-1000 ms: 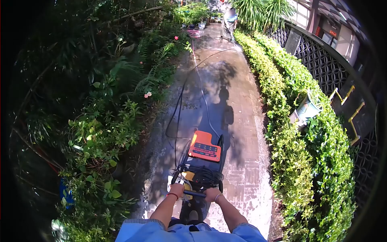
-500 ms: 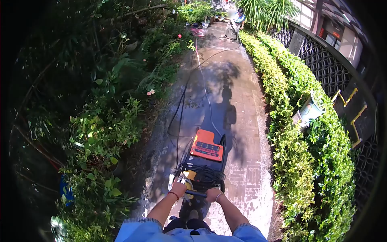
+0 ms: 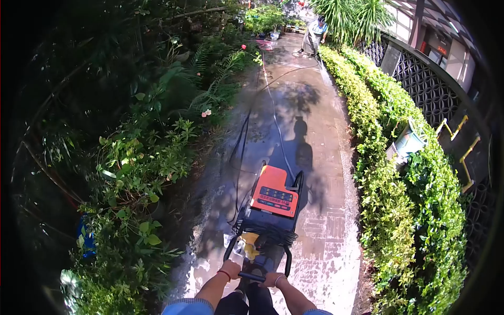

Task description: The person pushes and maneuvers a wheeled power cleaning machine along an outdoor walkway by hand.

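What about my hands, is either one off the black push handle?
No, the left hand and right hand both grip the black push handle.

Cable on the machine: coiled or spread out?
Coiled: the black cable lies in bunched loops between the orange cover and the handlebar.

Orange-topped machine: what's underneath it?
Paving shows around the machine, and a hose reaches its front edge. The ground directly beneath is covered, so whether the hose continues there can't be seen.
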`<action>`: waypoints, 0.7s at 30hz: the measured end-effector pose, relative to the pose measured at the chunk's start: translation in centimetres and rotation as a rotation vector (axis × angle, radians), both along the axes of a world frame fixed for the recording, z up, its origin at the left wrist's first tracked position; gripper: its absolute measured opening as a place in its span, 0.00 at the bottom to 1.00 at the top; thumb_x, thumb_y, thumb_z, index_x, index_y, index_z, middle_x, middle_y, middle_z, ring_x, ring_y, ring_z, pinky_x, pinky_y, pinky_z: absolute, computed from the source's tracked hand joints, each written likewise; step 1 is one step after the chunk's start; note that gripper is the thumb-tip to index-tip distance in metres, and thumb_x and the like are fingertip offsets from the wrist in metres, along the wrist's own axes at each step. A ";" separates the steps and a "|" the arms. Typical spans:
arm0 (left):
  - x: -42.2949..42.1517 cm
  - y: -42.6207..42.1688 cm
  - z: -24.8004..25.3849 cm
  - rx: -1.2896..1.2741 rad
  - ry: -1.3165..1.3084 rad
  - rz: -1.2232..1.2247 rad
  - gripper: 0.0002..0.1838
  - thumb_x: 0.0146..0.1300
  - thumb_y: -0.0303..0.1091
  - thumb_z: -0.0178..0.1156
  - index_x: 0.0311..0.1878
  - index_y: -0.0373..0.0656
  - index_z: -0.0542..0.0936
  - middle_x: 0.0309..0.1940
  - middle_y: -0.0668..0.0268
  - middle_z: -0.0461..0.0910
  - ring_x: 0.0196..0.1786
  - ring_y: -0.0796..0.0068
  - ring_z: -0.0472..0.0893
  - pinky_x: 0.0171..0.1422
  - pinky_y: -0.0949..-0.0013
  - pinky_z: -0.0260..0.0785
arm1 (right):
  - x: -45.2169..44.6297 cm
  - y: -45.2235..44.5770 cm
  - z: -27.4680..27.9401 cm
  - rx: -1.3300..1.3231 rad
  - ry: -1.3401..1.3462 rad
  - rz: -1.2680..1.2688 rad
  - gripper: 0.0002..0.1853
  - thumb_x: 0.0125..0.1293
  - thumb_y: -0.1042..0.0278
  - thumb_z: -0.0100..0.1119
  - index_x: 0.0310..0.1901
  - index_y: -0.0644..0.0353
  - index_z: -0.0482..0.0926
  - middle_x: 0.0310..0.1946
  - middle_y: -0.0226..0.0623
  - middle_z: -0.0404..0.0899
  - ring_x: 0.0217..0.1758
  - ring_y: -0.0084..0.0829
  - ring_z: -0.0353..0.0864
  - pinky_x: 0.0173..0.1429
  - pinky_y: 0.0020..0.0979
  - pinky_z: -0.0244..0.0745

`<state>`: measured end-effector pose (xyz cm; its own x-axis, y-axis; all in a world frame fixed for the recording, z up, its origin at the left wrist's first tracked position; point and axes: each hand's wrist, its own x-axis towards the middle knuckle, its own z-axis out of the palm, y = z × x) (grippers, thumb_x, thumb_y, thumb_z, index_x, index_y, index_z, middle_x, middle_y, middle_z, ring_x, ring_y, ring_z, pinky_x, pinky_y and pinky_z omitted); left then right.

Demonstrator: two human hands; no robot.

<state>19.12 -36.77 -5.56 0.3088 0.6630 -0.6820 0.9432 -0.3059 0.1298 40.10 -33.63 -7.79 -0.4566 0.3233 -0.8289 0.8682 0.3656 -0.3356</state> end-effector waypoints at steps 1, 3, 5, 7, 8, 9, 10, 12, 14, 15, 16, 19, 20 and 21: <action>0.2 -2.4 -1.3 0.019 0.002 0.022 0.17 0.49 0.52 0.57 0.30 0.49 0.81 0.28 0.65 0.80 0.35 0.66 0.79 0.41 0.65 0.66 | 0.3 -2.7 -1.5 0.074 0.025 0.002 0.29 0.45 0.37 0.53 0.40 0.54 0.79 0.36 0.39 0.79 0.42 0.39 0.78 0.46 0.36 0.71; -0.1 -6.2 -3.9 0.011 0.003 -0.014 0.13 0.49 0.48 0.57 0.29 0.50 0.81 0.27 0.65 0.80 0.35 0.68 0.79 0.42 0.65 0.64 | 0.3 -6.5 -3.7 0.091 0.002 -0.024 0.25 0.47 0.41 0.52 0.39 0.52 0.79 0.36 0.39 0.79 0.42 0.39 0.78 0.45 0.36 0.72; -0.4 -10.2 -5.1 0.038 -0.018 -0.025 0.12 0.50 0.47 0.56 0.26 0.51 0.81 0.25 0.67 0.79 0.33 0.69 0.79 0.41 0.64 0.63 | 0.0 -10.6 -3.3 0.112 -0.031 -0.065 0.22 0.48 0.48 0.51 0.39 0.54 0.79 0.36 0.40 0.79 0.42 0.39 0.78 0.45 0.36 0.72; -1.0 -14.0 -5.2 0.115 -0.059 -0.044 0.10 0.49 0.45 0.55 0.23 0.52 0.80 0.22 0.69 0.79 0.30 0.69 0.79 0.39 0.64 0.63 | -0.6 -14.3 -2.8 0.136 -0.034 -0.115 0.20 0.47 0.53 0.50 0.38 0.56 0.79 0.37 0.41 0.79 0.42 0.39 0.78 0.45 0.36 0.72; -1.0 -16.0 -4.7 0.093 -0.048 -0.053 0.10 0.49 0.44 0.55 0.23 0.52 0.80 0.22 0.69 0.79 0.30 0.69 0.79 0.39 0.64 0.63 | -0.8 -16.3 -2.2 0.120 -0.027 -0.124 0.19 0.47 0.55 0.50 0.38 0.57 0.79 0.37 0.41 0.79 0.42 0.39 0.78 0.45 0.36 0.72; -1.1 -17.5 -4.1 0.080 -0.036 -0.061 0.09 0.48 0.44 0.55 0.24 0.52 0.80 0.22 0.69 0.79 0.30 0.69 0.79 0.39 0.64 0.63 | -0.9 -17.8 -1.4 0.113 -0.019 -0.131 0.19 0.46 0.57 0.50 0.38 0.57 0.79 0.37 0.41 0.79 0.42 0.39 0.78 0.45 0.36 0.72; -1.0 -19.0 -3.8 0.069 -0.025 -0.069 0.09 0.48 0.43 0.55 0.24 0.52 0.80 0.22 0.69 0.79 0.30 0.69 0.79 0.39 0.64 0.63 | -0.8 -19.3 -0.7 0.108 -0.013 -0.138 0.19 0.45 0.58 0.50 0.37 0.58 0.79 0.37 0.42 0.79 0.42 0.40 0.78 0.45 0.36 0.72; -0.7 -22.0 -3.2 0.079 -0.031 -0.070 0.08 0.48 0.42 0.54 0.24 0.51 0.80 0.22 0.69 0.78 0.30 0.69 0.79 0.38 0.64 0.63 | -0.6 -22.2 0.2 0.111 -0.014 -0.108 0.19 0.45 0.57 0.50 0.37 0.58 0.80 0.37 0.41 0.79 0.42 0.40 0.78 0.45 0.36 0.72; -0.4 -25.3 -2.7 0.086 -0.037 -0.073 0.08 0.48 0.41 0.54 0.25 0.51 0.80 0.22 0.69 0.78 0.31 0.69 0.79 0.38 0.64 0.63 | -0.1 -25.6 0.7 0.111 -0.006 -0.094 0.19 0.45 0.56 0.51 0.36 0.58 0.80 0.36 0.41 0.79 0.42 0.40 0.78 0.45 0.36 0.72; -0.2 -26.6 -2.5 0.098 -0.025 -0.057 0.07 0.48 0.40 0.54 0.25 0.52 0.80 0.23 0.69 0.79 0.31 0.69 0.79 0.39 0.65 0.63 | 0.1 -26.9 0.5 0.120 0.005 -0.094 0.18 0.45 0.56 0.52 0.35 0.57 0.80 0.36 0.41 0.79 0.42 0.40 0.78 0.45 0.36 0.72; -0.2 -27.5 -2.5 0.067 0.008 -0.059 0.07 0.47 0.41 0.56 0.26 0.52 0.80 0.24 0.69 0.79 0.32 0.69 0.79 0.40 0.65 0.62 | 0.2 -27.8 0.5 0.129 0.014 -0.094 0.18 0.45 0.55 0.52 0.35 0.57 0.80 0.36 0.41 0.79 0.42 0.40 0.78 0.45 0.36 0.72; 0.7 -32.4 -3.4 0.005 0.064 -0.027 0.06 0.43 0.39 0.59 0.26 0.52 0.80 0.27 0.69 0.80 0.36 0.70 0.79 0.43 0.66 0.62 | 1.0 -32.0 0.4 0.089 0.034 -0.072 0.19 0.45 0.53 0.53 0.35 0.55 0.81 0.37 0.40 0.79 0.42 0.40 0.78 0.45 0.37 0.72; 0.9 -33.9 -3.6 -0.008 0.049 -0.018 0.06 0.43 0.38 0.59 0.27 0.52 0.80 0.27 0.69 0.80 0.36 0.70 0.79 0.43 0.66 0.62 | 1.0 -33.4 0.4 0.100 0.050 -0.060 0.19 0.45 0.53 0.53 0.35 0.55 0.81 0.37 0.40 0.79 0.42 0.40 0.78 0.45 0.37 0.72; 0.7 -35.4 -3.8 -0.022 0.038 -0.013 0.06 0.43 0.37 0.59 0.27 0.52 0.80 0.27 0.69 0.80 0.36 0.70 0.79 0.44 0.66 0.62 | 0.9 -34.9 0.6 0.110 0.017 -0.058 0.18 0.48 0.57 0.50 0.38 0.54 0.80 0.38 0.39 0.79 0.44 0.37 0.78 0.47 0.36 0.71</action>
<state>19.81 -72.13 -9.31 0.2911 0.6441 -0.7074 0.9435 -0.3156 0.1009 41.01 -68.51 -7.24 -0.4477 0.4381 -0.7795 0.8837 0.3498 -0.3109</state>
